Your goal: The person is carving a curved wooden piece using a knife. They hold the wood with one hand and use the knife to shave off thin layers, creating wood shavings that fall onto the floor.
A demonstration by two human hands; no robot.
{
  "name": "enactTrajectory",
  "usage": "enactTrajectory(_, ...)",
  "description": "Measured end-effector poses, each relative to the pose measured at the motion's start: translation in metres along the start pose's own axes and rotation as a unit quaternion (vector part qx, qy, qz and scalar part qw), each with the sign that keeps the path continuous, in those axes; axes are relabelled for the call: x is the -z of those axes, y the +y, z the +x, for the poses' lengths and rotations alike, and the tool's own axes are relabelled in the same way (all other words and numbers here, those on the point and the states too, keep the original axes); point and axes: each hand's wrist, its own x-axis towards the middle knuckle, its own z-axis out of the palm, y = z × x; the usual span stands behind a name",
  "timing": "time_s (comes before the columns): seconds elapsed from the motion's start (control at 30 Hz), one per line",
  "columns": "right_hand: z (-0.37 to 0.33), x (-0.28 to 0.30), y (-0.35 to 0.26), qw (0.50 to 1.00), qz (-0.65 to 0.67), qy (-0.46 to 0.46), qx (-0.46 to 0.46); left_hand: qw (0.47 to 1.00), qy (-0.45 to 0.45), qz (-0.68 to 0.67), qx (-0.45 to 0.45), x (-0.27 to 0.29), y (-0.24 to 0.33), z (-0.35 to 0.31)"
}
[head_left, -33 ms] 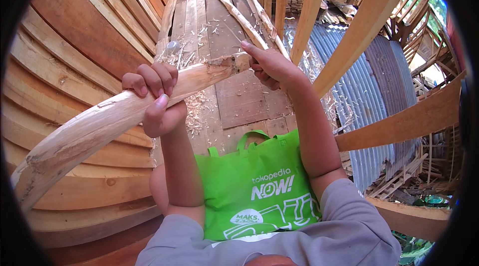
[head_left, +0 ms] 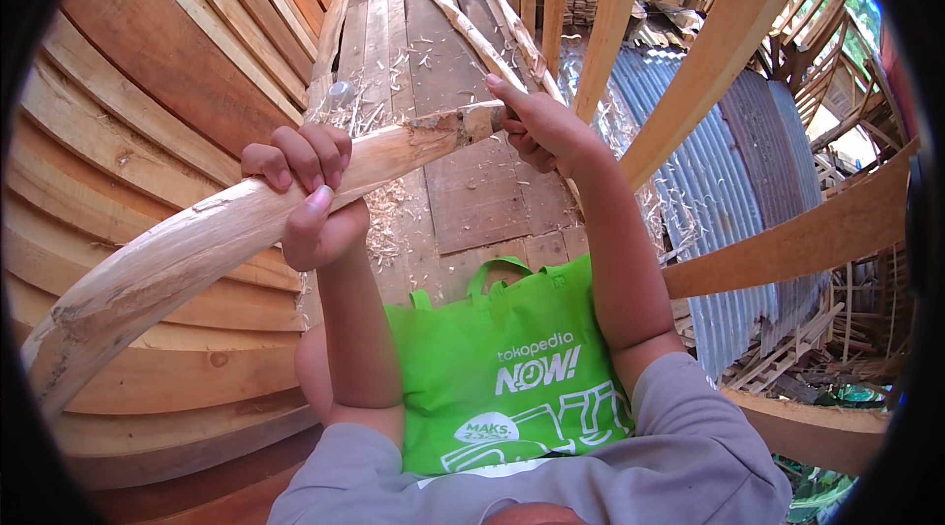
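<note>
Pale wood: a peeled, bent branch [head_left: 197, 230] is slanting across in front of me, its thick end running off to the lower left, its narrower end reaching right, above the floor.
Left hand [head_left: 327, 227]: I am gripping the branch near its middle, my fingers curling over the far side and my thumb pressing on the near side.
Right hand [head_left: 551, 131]: I am keeping it at the branch's narrower end, thumb stretched out, other fingers curled in; I cannot tell whether they are closing on anything.
Dark patch [head_left: 433, 136]: rough, browner wood is showing near that narrower end.
Green tote bag [head_left: 472, 328]: it is covering my lap, white print facing up, handles pointing away from me.
Plank floor [head_left: 482, 205]: it is running ahead of me, with curled shavings [head_left: 386, 230] lying scattered below the branch and beyond it.
Round silvery object [head_left: 341, 94]: it is resting among shavings, beyond my left hand.
Two pale sticks [head_left: 471, 28]: they are lying side by side beyond my right hand.
Overlapping boards [head_left: 148, 151]: they are rising on my left.
Wooden slats [head_left: 711, 62]: they are standing on my right, corrugated metal sheets [head_left: 709, 181] showing past them.
</note>
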Motion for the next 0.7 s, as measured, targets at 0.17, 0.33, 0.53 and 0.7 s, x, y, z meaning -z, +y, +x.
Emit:
enactTrajectory(0.17, 0.047, 0.069, 0.043, 0.889, -0.274, 0.359, 0.081, 1.000, 0.000, -0.009, 0.000, -0.002, -0.001, 0.001)
enactTrajectory(0.33, 0.062, 0.095, 0.059, 0.794, -0.385, 0.470, 0.030, 1.000, 0.004, -0.002, 0.002, 0.000, 0.002, 0.001)
enactTrajectory(0.53, 0.032, 0.058, 0.033, 0.914, -0.237, 0.202, 0.262, 0.999, -0.045, -0.026, 0.007, 0.003, -0.002, 0.004)
enactTrajectory(0.7, -0.025, -0.040, 0.015, 0.909, -0.191, 0.032, 0.368, 0.999, -0.040, -0.012, 0.000, 0.002, -0.001, 0.003)
